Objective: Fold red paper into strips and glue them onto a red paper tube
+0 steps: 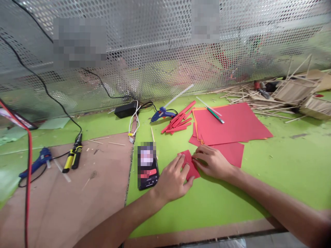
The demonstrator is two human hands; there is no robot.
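Observation:
A small piece of red paper (191, 169) lies on the green tabletop in front of me. My left hand (173, 177) rests on its left part, fingers spread and pressing it down. At the paper's right edge, my right hand (212, 160) has thumb and fingertips pinched together on it. Just beyond the right hand are larger red sheets (232, 125), stacked with some orange paper, and a green craft knife (215, 114) lies across them. Narrow folded red paper strips (179, 120) sit in a loose pile left of the stack.
Left of my left hand lies a phone (148, 181). Behind are a blue glue gun (162, 113) and a black adapter (126, 109). Another glue gun (38, 162) and yellow-black pliers (73, 156) lie on the brown board. Wooden sticks (248, 93) and a perforated metal screen (155, 51) stand at the back.

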